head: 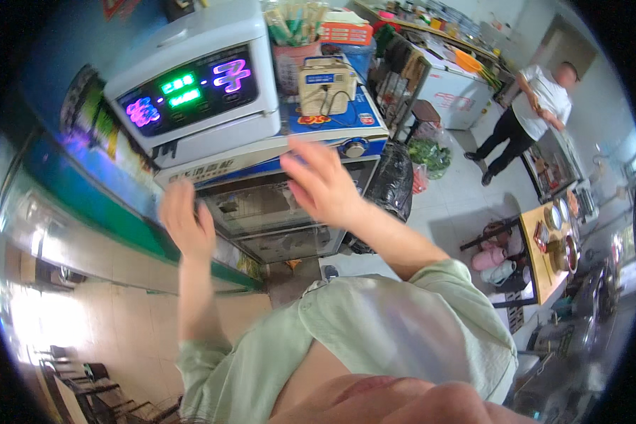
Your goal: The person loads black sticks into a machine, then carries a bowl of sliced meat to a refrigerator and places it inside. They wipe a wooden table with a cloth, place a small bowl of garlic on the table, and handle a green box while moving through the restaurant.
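Note:
My left hand is raised at the front left corner of a disinfection cabinet with dark glass doors. Its thumb stands away from the fingers and I see nothing in it. My right hand hovers, somewhat blurred, before the cabinet's upper front, left of a round knob. Its fingers are spread and hold nothing. Whether either hand touches the cabinet, I cannot tell. On the cabinet top sits a white chopstick dispenser with a lit display. Beside it stands a beige speaker box with a dark cable.
Behind the speaker is a pink bucket of wrapped chopsticks. A black plastic bag leans by the cabinet's right side. Farther right are a white chest freezer, a standing person and a wooden table with bowls. A green-edged partition runs along the left.

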### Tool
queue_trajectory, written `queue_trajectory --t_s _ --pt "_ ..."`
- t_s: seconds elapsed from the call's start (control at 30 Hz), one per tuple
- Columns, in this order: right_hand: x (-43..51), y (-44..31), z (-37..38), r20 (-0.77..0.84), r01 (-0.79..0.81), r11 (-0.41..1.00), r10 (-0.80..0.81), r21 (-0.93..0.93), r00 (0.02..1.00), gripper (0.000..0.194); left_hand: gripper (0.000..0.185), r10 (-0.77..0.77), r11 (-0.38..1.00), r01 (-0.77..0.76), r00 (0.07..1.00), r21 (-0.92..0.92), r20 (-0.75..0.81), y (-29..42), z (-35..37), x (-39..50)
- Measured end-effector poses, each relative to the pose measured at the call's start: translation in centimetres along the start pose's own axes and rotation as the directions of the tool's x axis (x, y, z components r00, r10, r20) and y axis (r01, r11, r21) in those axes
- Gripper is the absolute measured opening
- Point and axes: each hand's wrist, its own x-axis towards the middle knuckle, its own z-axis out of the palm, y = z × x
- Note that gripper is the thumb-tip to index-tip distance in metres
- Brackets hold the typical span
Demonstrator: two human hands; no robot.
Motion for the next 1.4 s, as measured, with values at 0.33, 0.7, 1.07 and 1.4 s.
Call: queue_trajectory --t_s 0.33,0.7,1.07,1.4 --pt "-15.7 0.7 -9.1 0.254 -0.329 0.935 0.353 -0.135 0.9 0.054 0.013 -0.509 0.738 0.674 0.527 0.031 0.681 11.6 -1.3 -25.8" --pt "-25.7 4.4 -21.9 0.369 -0.551 0.807 0.455 0.214 0.81 0.016 0.018 0.31 0.546 0.615 0.482 -0.569 0.819 35.0 16.5 -4.1" --pt "-35.8 9.5 -40.8 0.229 -0.916 0.278 0.909 0.289 0.348 0.021 0.023 0.696 0.283 0.872 0.099 -0.399 0.711 59.0 28.3 0.1" --pt "-38.4 18.3 -47.9 0.02 -0.9 0.106 0.992 0.423 0.127 0.017 0.021 0.884 0.201 0.864 0.042 -0.461 0.465 69.1 40.9 7.5"
